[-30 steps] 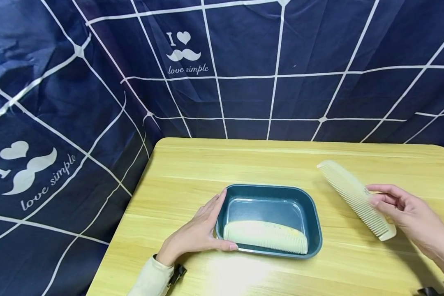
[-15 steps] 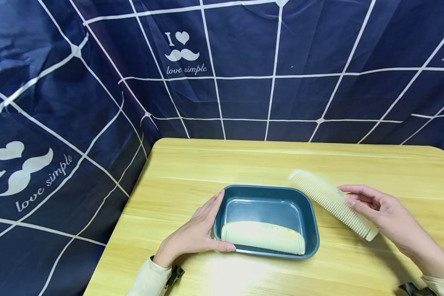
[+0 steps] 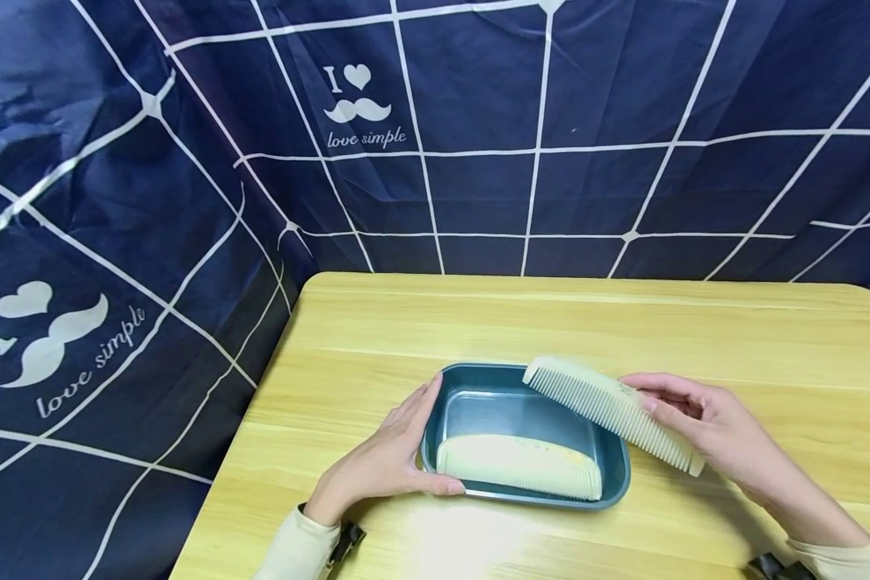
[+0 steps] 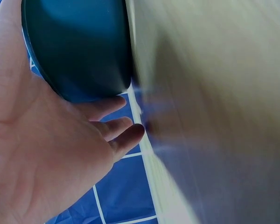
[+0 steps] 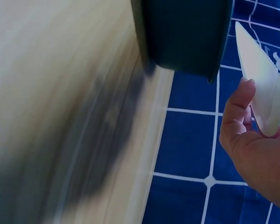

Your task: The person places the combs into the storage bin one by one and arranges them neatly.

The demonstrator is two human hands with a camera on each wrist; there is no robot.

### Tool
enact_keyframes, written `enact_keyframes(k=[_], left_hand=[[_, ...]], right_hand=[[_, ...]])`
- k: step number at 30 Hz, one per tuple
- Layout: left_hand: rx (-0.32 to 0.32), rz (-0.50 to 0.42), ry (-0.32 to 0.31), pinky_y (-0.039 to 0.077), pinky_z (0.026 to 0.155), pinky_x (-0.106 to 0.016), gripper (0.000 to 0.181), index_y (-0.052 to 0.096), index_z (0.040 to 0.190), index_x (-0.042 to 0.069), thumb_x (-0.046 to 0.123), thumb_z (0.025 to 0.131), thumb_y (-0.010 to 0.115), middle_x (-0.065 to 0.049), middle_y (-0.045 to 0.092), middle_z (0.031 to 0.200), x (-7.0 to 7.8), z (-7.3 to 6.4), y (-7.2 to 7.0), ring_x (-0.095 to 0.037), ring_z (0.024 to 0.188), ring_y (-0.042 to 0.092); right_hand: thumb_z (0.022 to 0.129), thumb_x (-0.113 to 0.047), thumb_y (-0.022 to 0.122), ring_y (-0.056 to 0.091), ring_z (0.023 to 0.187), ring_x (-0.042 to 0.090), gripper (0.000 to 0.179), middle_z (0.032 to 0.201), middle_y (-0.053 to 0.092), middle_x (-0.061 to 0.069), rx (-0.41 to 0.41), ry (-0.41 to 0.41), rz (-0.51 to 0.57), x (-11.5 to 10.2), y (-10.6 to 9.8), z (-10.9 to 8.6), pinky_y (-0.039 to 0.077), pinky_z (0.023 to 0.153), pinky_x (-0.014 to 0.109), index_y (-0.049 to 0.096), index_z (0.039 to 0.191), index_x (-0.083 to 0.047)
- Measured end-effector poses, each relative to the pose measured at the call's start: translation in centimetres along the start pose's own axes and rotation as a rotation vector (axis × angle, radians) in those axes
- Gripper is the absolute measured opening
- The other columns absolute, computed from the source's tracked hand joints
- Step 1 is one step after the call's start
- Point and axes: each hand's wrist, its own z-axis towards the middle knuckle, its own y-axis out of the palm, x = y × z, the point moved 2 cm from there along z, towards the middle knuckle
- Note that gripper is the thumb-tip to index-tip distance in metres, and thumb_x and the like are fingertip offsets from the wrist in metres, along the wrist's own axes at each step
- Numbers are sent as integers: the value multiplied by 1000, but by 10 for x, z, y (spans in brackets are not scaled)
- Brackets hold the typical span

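A dark teal rectangular box (image 3: pixel 478 403) stands on the wooden table. One pale cream comb (image 3: pixel 511 463) lies inside along its front wall, teeth facing the front. My left hand (image 3: pixel 384 451) rests against the box's left end, fingers straight along the side and thumb along the front rim. In the left wrist view the fingers (image 4: pixel 107 128) reach beside the box wall (image 4: pixel 84 46). A second cream comb (image 3: pixel 602 399) is pinched near its spine by my right hand (image 3: pixel 703 423). It slants over the box's right rim, its left end above the back right corner.
The light wood table (image 3: pixel 406 314) extends behind the box and to both sides. Dark blue cloth (image 3: pixel 478 193) with white grid lines hangs behind the table and along its left side.
My right hand has carried its comb leftward, from beside the box to over its right rim, and the comb lies flatter in view. My left hand, the box and the other comb have stayed put.
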Motion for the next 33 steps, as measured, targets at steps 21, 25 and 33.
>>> enact_keyframes(k=[21,25,33], left_hand=[[13,-17,3,14,129,-61,142,-14,174,35,68,83,89,14,-6,181,-1,-2,-1,-20,167,2],[13,-6,1,13,129,-60,141,-15,174,35,69,83,88,12,-6,181,-1,-1,-1,-22,167,2],[11,10,20,12,129,-61,140,-15,174,33,68,85,87,3,-5,183,-2,0,-1,-26,167,2]], right_hand=[[111,-3,63,68,97,11,28,122,76,3,-97,-111,27,-22,43,10,55,78,22,75,136,-8],[111,-3,63,68,96,11,28,120,77,4,-121,-139,26,-27,50,13,56,78,22,76,135,-9],[112,-5,61,65,94,13,26,122,75,3,-168,-154,33,-32,62,16,54,77,24,76,132,-11]])
